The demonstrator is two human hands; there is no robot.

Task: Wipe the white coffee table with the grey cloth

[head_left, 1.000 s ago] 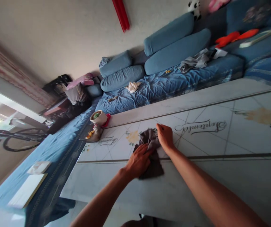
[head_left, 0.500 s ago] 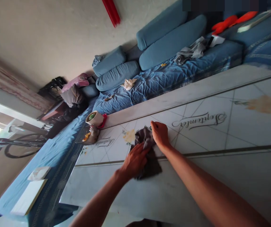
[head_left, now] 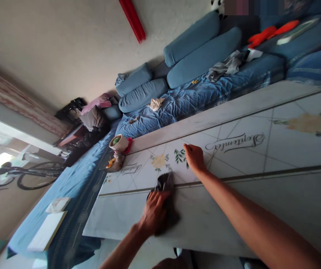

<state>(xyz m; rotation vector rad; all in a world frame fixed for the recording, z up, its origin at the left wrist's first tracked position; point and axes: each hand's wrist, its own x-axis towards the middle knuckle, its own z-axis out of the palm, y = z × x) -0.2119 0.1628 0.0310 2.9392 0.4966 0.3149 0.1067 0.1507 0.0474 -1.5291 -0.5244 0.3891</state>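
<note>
A dark grey cloth (head_left: 168, 215) lies bunched and slightly blurred on the near side of the white table (head_left: 205, 209). My left hand (head_left: 154, 212) presses down on it from above, thumb and fingers gripping its folds. Further right, my right hand (head_left: 194, 155) is curled into a fist just over the table's patterned middle strip, beside a printed green sprig. Its palm side is turned away, so whatever it may hold is hidden. The cloth and my right hand are apart.
At the table's far left corner stand a potted succulent (head_left: 119, 142) and a small grey figurine dish (head_left: 116, 161). Behind runs a blue-covered sofa (head_left: 183, 101) with cushions. A blue-draped seat (head_left: 45, 209) at left carries a white box (head_left: 47, 231). Beyond is a bicycle (head_left: 37, 173).
My left hand has drawn the cloth toward me, off the patterned strip's middle and away from my right hand. The green sprig is now uncovered. My right hand stays closed near the same spot.
</note>
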